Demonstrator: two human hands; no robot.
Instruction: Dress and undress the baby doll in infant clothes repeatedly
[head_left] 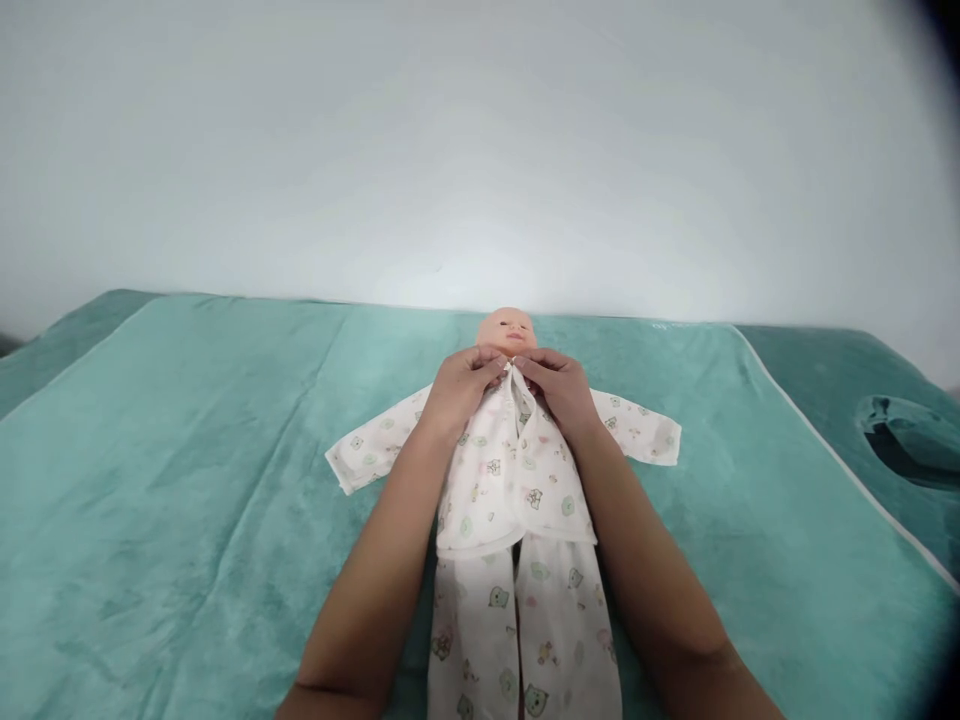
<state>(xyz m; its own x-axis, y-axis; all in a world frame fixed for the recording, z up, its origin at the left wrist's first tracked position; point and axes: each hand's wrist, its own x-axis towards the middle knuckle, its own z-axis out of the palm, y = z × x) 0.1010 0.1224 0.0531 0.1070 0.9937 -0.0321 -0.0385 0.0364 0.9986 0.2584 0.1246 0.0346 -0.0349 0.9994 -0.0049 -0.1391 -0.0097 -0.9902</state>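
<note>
A baby doll (507,328) lies on its back, head toward the wall. It wears a white printed jacket (480,490) with the sleeves spread out to both sides, and matching trousers (480,630). At the jacket's collar, my left hand (469,380) pinches one front edge just under the doll's chin. My right hand (555,382) closes its fingers on the opposite edge, close beside the left. Below the hands the two front panels part in a narrow gap, then meet lower down. Any fastener between my fingertips is too small to make out.
A light green blanket (195,480) with a pale edge covers the surface, over a darker green cover (840,365). A clear plastic item with a dark band (911,440) lies at the far right. A white wall (480,150) rises behind.
</note>
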